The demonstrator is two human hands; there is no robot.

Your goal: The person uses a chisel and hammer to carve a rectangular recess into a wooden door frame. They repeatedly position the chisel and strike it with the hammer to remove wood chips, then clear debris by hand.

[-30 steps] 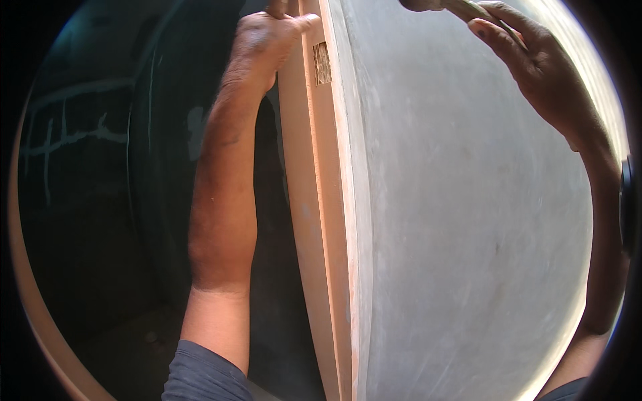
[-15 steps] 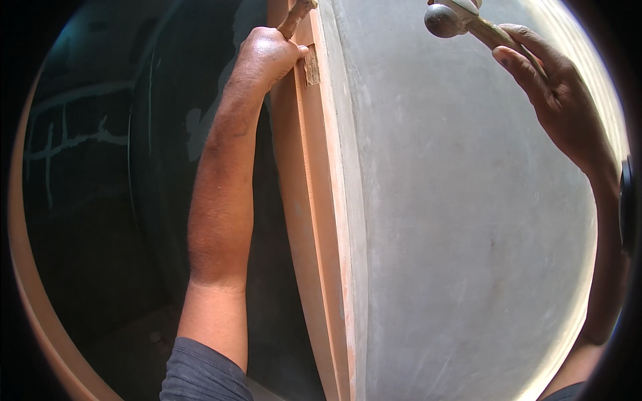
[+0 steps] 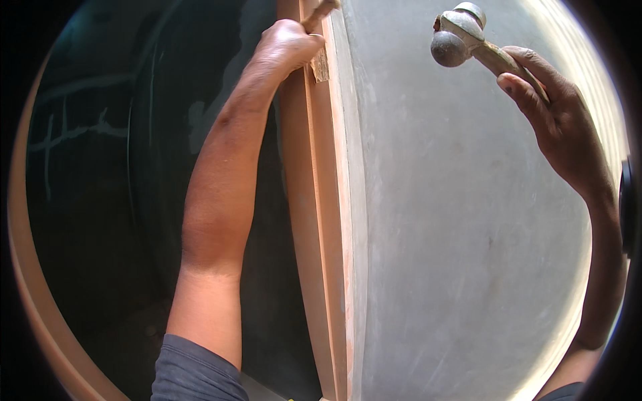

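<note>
My left hand (image 3: 287, 45) is closed around the wooden handle of a chisel (image 3: 323, 13), whose blade is hidden. It presses against an orange-brown wooden door frame (image 3: 313, 187), near the top of the view. Just under the fist, a shallow cut recess (image 3: 320, 69) with rough, paler wood shows in the frame. Up on the right, my right hand (image 3: 562, 110) grips the wooden handle of a ball-peen hammer (image 3: 461, 33). The hammer's metal head is raised, apart from the chisel, in front of the grey wall.
A smooth grey plastered wall (image 3: 461, 220) borders the frame on the right. To the left lies a dark room through the opening (image 3: 93, 220), with pale streaks on its wall. Another orange-brown frame edge (image 3: 33, 294) curves along the far left.
My left hand and the chisel have shifted slightly right, showing less of the recess. The hammer has come lower in view, so more of its head shows.
</note>
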